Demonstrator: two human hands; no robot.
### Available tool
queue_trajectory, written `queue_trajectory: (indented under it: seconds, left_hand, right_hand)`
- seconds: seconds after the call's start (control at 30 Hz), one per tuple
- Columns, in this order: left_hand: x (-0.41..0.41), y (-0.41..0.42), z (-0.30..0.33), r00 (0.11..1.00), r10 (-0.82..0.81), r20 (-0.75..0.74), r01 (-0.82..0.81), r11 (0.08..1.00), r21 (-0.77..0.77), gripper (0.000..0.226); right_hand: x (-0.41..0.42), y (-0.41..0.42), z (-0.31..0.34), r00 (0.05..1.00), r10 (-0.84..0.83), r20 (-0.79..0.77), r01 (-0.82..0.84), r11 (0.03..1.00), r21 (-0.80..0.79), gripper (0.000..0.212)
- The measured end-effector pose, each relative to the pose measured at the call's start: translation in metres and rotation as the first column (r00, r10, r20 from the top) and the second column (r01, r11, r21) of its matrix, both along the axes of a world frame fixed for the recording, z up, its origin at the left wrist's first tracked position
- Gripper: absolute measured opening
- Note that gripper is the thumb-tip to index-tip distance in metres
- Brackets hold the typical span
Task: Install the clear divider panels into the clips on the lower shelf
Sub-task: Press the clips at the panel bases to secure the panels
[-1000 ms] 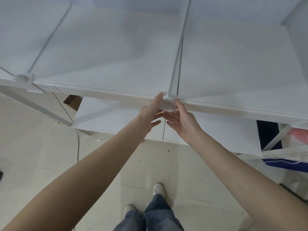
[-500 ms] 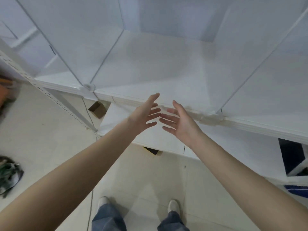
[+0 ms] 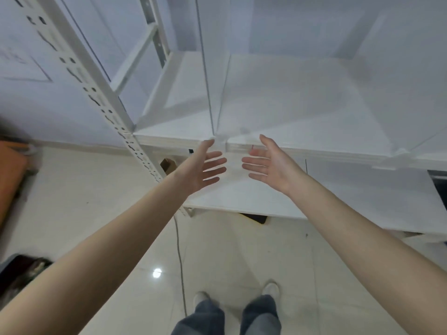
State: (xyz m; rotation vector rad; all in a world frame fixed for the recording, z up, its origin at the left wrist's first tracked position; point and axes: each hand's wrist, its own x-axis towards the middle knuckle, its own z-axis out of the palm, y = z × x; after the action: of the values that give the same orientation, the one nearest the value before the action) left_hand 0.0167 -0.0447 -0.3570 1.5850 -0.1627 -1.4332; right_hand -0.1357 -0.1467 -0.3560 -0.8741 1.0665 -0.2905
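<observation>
Both my hands are raised, palms facing each other, in front of the white shelf's front edge (image 3: pixel 302 151). My left hand (image 3: pixel 203 169) is open, its thumb tip just under a white clip (image 3: pixel 219 140) on that edge. My right hand (image 3: pixel 268 164) is open as well, a hand's width to the right, and holds nothing. A clear divider panel (image 3: pixel 208 76) stands upright in the clip and runs to the back of the shelf. A second white clip (image 3: pixel 396 157) sits further right on the edge with another clear panel (image 3: pixel 420 76) rising from it.
A white perforated upright post (image 3: pixel 96 93) slants down at the left, close to my left forearm. A lower white shelf (image 3: pixel 350 204) lies under my hands. A thin cable (image 3: pixel 180 257) runs across the tiled floor. Dark clutter (image 3: pixel 21 272) and an orange object (image 3: pixel 11 170) sit far left.
My hands let go of the clip they pinched, opened, and moved left along the shelf edge to the leftmost clip. My view swung left, so the corner post came into sight.
</observation>
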Motion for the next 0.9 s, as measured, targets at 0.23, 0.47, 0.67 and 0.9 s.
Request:
queue_trajectory:
  seconds: [0.23, 0.47, 0.67, 0.9]
  left_hand:
    - [0.049, -0.015, -0.019, 0.999, -0.015, -0.029, 0.019, 0.988, 0.152, 0.085]
    - [0.065, -0.042, -0.046, 0.997, -0.060, -0.046, 0.066, 0.986, 0.151, 0.087]
    - [0.065, -0.051, -0.057, 0.995, -0.076, -0.062, 0.082, 0.992, 0.099, 0.055]
    - [0.062, -0.055, -0.069, 1.000, 0.003, -0.025, -0.001, 0.996, 0.090, 0.054]
  right_hand:
    - [0.033, -0.007, -0.023, 0.994, -0.045, -0.100, 0.051, 0.997, 0.055, 0.057]
    - [0.082, -0.012, -0.060, 0.983, -0.024, -0.182, 0.050, 0.989, 0.142, 0.070]
    - [0.111, -0.017, -0.074, 0.991, -0.095, -0.094, 0.111, 0.978, 0.179, 0.055]
    - [0.106, -0.022, -0.086, 0.990, -0.115, -0.080, 0.124, 0.986, 0.114, 0.040]
